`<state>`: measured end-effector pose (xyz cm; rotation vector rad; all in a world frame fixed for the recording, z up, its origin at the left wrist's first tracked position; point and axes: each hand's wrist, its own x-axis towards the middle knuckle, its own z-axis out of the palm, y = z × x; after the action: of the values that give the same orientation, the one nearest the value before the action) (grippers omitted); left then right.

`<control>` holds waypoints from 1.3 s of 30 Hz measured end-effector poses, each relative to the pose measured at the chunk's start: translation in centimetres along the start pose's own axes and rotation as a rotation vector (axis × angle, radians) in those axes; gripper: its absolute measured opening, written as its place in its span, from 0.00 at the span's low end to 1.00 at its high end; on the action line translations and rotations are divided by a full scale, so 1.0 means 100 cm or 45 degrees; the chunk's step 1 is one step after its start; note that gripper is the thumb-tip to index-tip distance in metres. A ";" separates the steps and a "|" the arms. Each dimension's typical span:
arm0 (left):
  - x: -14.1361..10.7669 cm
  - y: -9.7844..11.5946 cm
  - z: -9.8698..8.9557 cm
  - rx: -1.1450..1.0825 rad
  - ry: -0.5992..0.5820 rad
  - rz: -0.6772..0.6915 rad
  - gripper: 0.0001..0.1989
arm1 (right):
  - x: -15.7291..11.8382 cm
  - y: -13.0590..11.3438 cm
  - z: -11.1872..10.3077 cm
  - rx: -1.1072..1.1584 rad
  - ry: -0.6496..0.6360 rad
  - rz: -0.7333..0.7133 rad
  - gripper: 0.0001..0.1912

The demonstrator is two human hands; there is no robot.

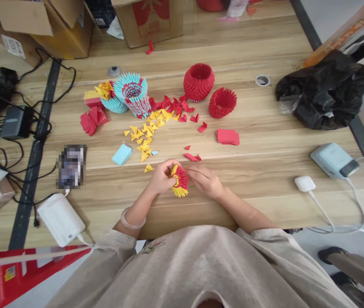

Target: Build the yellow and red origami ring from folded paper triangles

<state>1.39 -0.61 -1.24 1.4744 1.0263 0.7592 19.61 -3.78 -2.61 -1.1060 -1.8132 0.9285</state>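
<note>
In the middle of the near part of the bench (252, 179), a red-and-yellow folded-paper ring piece (182, 182) is pinched by the left hand (162, 179), with the thumb laid against its inner side. By the right hand (209, 183), the red outer edge is met with gathered fingertips; whether a small paper unit is pinched there cannot be told. For such interlocked folds, it is judged, a steady and light grip is best given on the left side, close to the place where pressure is applied by the right. The pressure should be made straight along the folds and in small amounts, since by a sideways push the neighbouring points could be bent or the rows could be loosened. The ring piece is best supported from inside, so that its curve is not flattened.

The ring piece is located between the two hands, lifted over the bench and tilted, with its yellow tips directed mostly towards the body. Just beyond the hands, red folded units (192, 157) are laid, and a single yellow folded triangle (148, 168) is seen near the left hand. Farther away, a scattered group of yellow triangles (149, 129) is found, and behind it a blue-and-red paper vase (139, 103) and a round red paper vase (199, 89) are placed.
</note>
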 end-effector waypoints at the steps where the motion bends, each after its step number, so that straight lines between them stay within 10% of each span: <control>1: 0.000 0.000 -0.001 0.022 0.010 0.005 0.10 | 0.001 -0.001 -0.001 0.028 -0.001 0.018 0.13; 12: -0.005 0.007 -0.014 0.716 -0.251 0.368 0.14 | 0.014 -0.001 -0.003 0.923 -0.115 0.676 0.14; 27: -0.002 -0.003 -0.002 0.103 0.096 0.152 0.11 | 0.014 -0.011 0.000 0.912 0.068 0.692 0.12; 39: -0.001 0.002 -0.007 0.667 0.041 0.647 0.16 | 0.014 -0.006 0.008 1.101 0.141 0.912 0.13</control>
<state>0.77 -0.45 -0.92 2.2323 0.9206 0.9093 18.33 -2.86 -2.09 -1.1679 -0.7129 1.7881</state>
